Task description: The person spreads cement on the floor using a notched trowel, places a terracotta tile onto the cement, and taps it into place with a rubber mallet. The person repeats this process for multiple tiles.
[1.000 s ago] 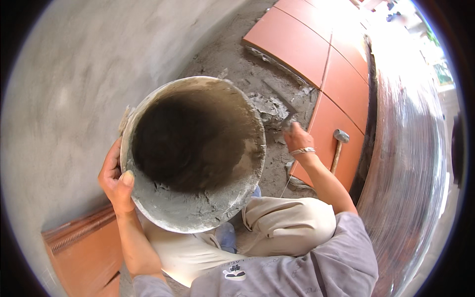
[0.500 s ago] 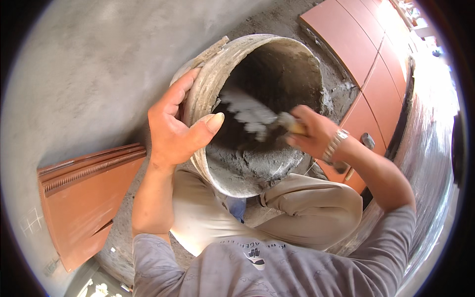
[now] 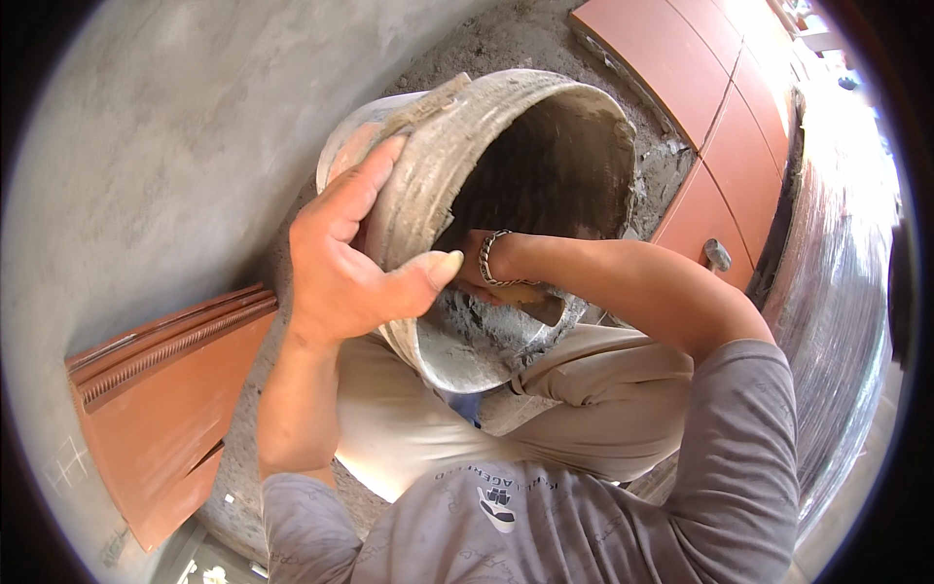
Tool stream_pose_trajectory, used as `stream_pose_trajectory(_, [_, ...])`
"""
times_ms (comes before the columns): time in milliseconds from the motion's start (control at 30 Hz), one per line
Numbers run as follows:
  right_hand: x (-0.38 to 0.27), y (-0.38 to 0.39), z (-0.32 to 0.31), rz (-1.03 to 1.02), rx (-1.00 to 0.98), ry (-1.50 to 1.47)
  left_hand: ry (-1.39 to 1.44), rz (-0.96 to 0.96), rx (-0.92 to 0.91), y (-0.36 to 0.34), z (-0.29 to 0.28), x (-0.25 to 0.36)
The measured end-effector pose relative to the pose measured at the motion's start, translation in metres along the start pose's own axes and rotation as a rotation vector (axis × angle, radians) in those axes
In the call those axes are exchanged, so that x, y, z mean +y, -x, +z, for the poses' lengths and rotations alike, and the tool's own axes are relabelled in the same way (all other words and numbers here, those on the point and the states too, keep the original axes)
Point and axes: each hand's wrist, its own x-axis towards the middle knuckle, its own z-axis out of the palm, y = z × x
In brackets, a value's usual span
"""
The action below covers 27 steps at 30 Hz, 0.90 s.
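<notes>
A mortar-crusted bucket [image 3: 418, 180] is tipped so that its mouth turns toward the right, near my bent knees. My left hand [image 3: 345, 263] grips its rim, with the thumb at the mouth and the fingers along the outer wall. Inside the bucket, my right hand [image 3: 480, 268] is closed around the handle of a trowel [image 3: 522, 294]. The trowel's blade is hidden in the dark interior. Wet grey mortar [image 3: 486, 336] coats the lower inside wall, just below that hand.
Terracotta tiles [image 3: 720, 146] lie on the right, with a small hammer-like tool [image 3: 717, 255] on them. More tiles [image 3: 165, 389] lean on the grey wall [image 3: 185, 146] at left. Plastic-wrapped material [image 3: 837, 321] stands at the far right.
My right hand has moved left and deeper into the bucket with the trowel, whose blade has gone out of sight. The bucket has tilted slightly; my left hand keeps its grip.
</notes>
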Motion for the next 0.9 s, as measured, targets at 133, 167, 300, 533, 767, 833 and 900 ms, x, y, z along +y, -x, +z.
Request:
stream_pose_trajectory(133, [0.038, -0.024, 0.005, -0.111, 0.090, 0.169, -0.048, 0.057, -0.021, -0.001, 0.004, 0.004])
stream_pose_trajectory(167, [0.047, -0.028, 0.001, -0.179, 0.092, 0.282, -0.038, 0.039, 0.002, -0.002, 0.005, 0.004])
stream_pose_trajectory(300, [0.075, -0.026, -0.016, -0.526, 0.147, 1.232, 0.051, -0.013, 0.050, -0.003, 0.007, 0.006])
stream_pose_trajectory(533, [0.078, -0.015, -0.036, -0.089, 0.221, 0.577, 0.015, -0.025, 0.042, -0.011, 0.015, 0.013])
stream_pose_trajectory(767, [0.059, -0.019, -0.040, 0.123, 0.147, 0.382, 0.055, -0.058, 0.042, -0.021, 0.017, 0.015])
stream_pose_trajectory(833, [0.059, -0.020, -0.046, 0.150, 0.183, 0.342, 0.078, -0.093, 0.030, -0.019, 0.013, 0.017])
stream_pose_trajectory(900, [0.061, -0.020, -0.052, 0.098, 0.189, 0.598, 0.030, -0.095, 0.023, -0.020, 0.011, 0.017])
